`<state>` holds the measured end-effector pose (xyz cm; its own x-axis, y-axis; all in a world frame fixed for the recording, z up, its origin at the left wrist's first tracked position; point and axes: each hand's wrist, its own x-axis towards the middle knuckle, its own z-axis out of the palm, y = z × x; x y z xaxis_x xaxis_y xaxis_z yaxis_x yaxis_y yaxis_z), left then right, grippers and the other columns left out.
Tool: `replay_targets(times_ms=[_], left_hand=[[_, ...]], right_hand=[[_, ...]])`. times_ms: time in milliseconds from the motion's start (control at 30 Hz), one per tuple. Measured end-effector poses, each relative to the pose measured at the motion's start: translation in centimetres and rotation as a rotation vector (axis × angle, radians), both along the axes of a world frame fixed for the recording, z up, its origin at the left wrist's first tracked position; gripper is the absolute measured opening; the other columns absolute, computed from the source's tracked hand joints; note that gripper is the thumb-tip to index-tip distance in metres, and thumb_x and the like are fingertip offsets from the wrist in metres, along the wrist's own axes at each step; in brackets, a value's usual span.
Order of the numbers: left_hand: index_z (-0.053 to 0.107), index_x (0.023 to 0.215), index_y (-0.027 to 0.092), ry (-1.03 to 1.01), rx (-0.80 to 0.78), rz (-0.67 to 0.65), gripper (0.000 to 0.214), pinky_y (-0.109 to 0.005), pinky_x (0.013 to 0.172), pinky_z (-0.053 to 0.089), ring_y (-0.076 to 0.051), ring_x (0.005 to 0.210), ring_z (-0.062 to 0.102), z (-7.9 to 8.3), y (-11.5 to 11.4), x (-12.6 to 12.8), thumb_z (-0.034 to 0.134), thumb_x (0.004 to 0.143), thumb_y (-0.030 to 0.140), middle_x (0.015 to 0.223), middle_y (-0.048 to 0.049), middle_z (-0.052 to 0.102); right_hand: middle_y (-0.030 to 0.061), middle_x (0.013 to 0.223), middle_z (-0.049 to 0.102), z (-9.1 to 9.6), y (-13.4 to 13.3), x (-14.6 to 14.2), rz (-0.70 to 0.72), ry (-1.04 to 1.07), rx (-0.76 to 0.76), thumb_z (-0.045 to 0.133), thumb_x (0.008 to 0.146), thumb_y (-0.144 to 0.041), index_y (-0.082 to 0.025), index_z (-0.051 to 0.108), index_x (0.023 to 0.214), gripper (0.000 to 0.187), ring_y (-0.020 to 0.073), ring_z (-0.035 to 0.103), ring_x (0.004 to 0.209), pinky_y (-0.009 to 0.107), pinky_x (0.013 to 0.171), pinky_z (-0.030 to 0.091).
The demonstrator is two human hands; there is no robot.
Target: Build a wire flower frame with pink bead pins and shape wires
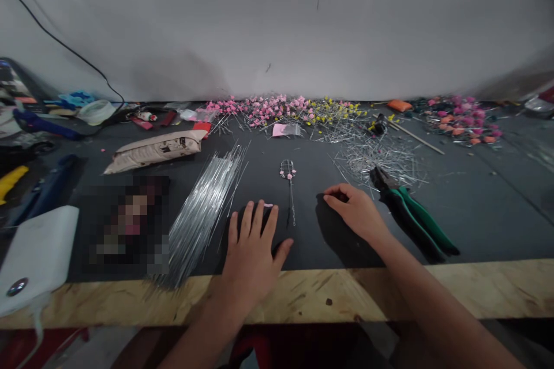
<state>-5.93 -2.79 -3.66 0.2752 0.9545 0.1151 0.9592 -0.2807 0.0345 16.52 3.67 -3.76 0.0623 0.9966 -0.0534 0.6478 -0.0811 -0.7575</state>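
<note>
One small pink bead (268, 205) is touched by the flat, spread left hand (252, 253); the right hand (354, 209) is curled, its fingertips hidden; one beaded wire piece (289, 184) lies between.

Both hands reach forward: the left hand (252, 251) lies flat with fingers spread, the right hand (355, 210) loosely curled, empty

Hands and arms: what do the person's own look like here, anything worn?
Both are bare: the left hand and right hand show no gloves, rings, watch or bands. Both forearms are uncovered to the frame's bottom edge; no sleeves show.
</note>
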Motion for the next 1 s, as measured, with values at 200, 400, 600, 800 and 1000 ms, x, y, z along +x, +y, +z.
replay_targets(times_ms=[200, 400, 600, 800, 1000], left_hand=[[0.023, 0.14, 0.017, -0.041, -0.02, -0.008, 0.067, -0.052, 0.107, 0.013, -0.03, 0.133, 0.02, -0.3, 0.4, -0.5, 0.031, 0.085, 0.056, 0.142, -0.011, 0.034], [0.026, 0.138, 0.011, -0.065, -0.045, 0.061, 0.069, -0.048, 0.106, 0.02, -0.028, 0.131, 0.025, -0.3, 2.0, -1.5, 0.03, 0.086, 0.056, 0.141, -0.0121, 0.035], [0.042, 0.13, 0.015, 0.007, 0.015, 0.069, 0.059, -0.053, 0.105, 0.018, -0.032, 0.132, 0.022, -0.2, 2.2, -1.7, 0.03, 0.087, 0.053, 0.143, -0.0126, 0.032], [0.042, 0.13, 0.02, -0.008, 0.015, 0.047, 0.054, -0.052, 0.104, 0.02, -0.031, 0.132, 0.023, 0.0, 1.6, -1.5, 0.032, 0.087, 0.051, 0.143, -0.012, 0.031], [0.042, 0.13, 0.014, -0.004, 0.008, 0.076, 0.06, -0.052, 0.105, 0.018, -0.03, 0.133, 0.021, 0.1, 1.8, -1.6, 0.032, 0.086, 0.053, 0.143, -0.0149, 0.03]], right_hand=[[0.0013, 0.072, 0.065, 0.1, 0.0, -0.1, -0.005, -0.001, -0.007, 0.053, 0.074, -0.034, -0.022, 0.065, 0.081, 0.019, 0.017, 0.058, 0.065, 0.028, 0.06, 0.041], [0.0015, 0.074, 0.065, 0.1, -0.1, -0.1, -0.006, 0.0, -0.013, 0.053, 0.074, -0.035, -0.022, 0.066, 0.081, 0.019, 0.0167, 0.057, 0.065, 0.028, 0.059, 0.041], [0.0013, 0.074, 0.066, 0.1, -0.1, 0.0, -0.002, 0.012, -0.01, 0.053, 0.073, -0.035, -0.022, 0.065, 0.081, 0.019, 0.0174, 0.058, 0.067, 0.028, 0.06, 0.041], [0.0017, 0.076, 0.067, 0.1, -0.1, 0.0, -0.001, 0.007, -0.004, 0.053, 0.074, -0.034, -0.022, 0.066, 0.08, 0.018, 0.0176, 0.059, 0.067, 0.029, 0.06, 0.042], [0.0014, 0.074, 0.066, 0.2, -0.1, 0.0, -0.005, 0.001, -0.023, 0.053, 0.074, -0.034, -0.022, 0.066, 0.081, 0.018, 0.0172, 0.058, 0.066, 0.028, 0.059, 0.041]])
